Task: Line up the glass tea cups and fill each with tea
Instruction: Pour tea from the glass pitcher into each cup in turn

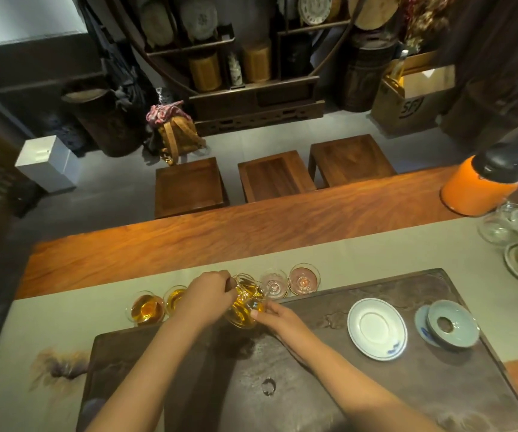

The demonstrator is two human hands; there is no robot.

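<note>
We judge the main risk to be spillage: our glass pitcher (245,304) is tilted among close-set cups, so tea could run onto the bench (376,244) or knock the empty cup (272,283) just right of it. Two filled cups (147,308) sit to the left, another empty cup (304,278) farther right. Our left hand (208,296) grips the pitcher from above; our right hand (275,316) steadies its near side with fingertips.

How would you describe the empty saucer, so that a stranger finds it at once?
Start at the dark tea tray nearest the camera. On its right half lies the white saucer, flat and empty. Unlike the pale blue-green lidded bowl to its right, it carries nothing and has a small blue mark on its rim.
</note>
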